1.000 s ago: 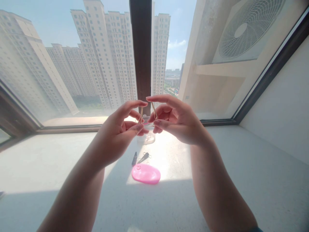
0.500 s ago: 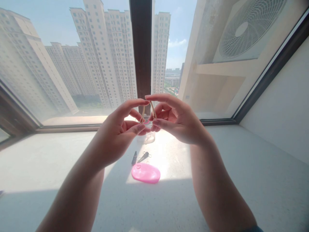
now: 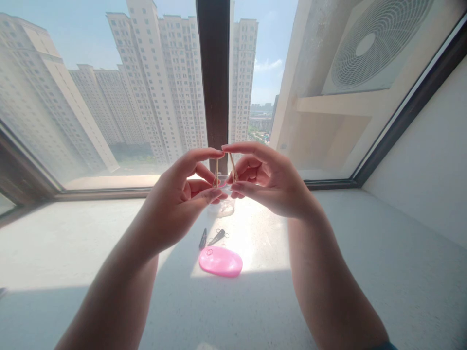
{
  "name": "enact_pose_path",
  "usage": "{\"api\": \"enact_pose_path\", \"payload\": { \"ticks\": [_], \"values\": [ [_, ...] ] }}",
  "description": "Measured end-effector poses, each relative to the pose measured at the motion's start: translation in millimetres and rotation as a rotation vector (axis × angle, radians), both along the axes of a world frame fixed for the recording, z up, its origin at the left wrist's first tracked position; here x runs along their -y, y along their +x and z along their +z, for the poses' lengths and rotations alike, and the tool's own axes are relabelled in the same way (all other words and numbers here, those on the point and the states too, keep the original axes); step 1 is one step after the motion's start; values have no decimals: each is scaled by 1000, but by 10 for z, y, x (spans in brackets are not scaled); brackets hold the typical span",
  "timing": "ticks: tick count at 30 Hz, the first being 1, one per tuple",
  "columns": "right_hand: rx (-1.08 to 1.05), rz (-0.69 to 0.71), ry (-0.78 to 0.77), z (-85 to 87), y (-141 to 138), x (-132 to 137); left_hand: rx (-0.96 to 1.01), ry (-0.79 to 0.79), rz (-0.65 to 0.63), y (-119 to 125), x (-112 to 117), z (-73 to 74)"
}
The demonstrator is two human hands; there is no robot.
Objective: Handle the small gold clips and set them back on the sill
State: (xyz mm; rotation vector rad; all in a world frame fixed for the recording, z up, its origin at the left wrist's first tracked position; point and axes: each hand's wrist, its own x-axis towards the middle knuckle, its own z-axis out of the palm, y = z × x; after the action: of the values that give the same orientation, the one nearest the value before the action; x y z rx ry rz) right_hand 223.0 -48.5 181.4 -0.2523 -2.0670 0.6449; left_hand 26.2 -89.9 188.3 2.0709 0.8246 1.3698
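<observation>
My left hand [image 3: 182, 194] and my right hand [image 3: 268, 182] are raised together over a white window sill [image 3: 91, 253], fingertips almost touching. Each pinches one thin golden stick [image 3: 232, 167] between thumb and forefinger; the two sticks lean toward each other at the top. A small pink piece shows between the lower fingertips, too small to name. Below the hands lie a pink oval pad [image 3: 221, 261], small dark metal tools [image 3: 213, 237] and a clear little container [image 3: 223, 208].
A dark window post [image 3: 214, 73] rises behind the hands, with tall apartment blocks outside. An air-conditioner fan unit [image 3: 372, 43] sits outside at the right. A white wall [image 3: 430, 155] borders the sill on the right.
The two sticks have swung slightly closer and more upright between my fingertips. The hands have hardly shifted.
</observation>
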Motion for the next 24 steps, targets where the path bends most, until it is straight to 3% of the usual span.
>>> {"api": "enact_pose_path", "payload": {
  "ticks": [24],
  "values": [
    [-11,10,-3,-13,6,4,50,-6,-9,-16,1,30]
  ]
}}
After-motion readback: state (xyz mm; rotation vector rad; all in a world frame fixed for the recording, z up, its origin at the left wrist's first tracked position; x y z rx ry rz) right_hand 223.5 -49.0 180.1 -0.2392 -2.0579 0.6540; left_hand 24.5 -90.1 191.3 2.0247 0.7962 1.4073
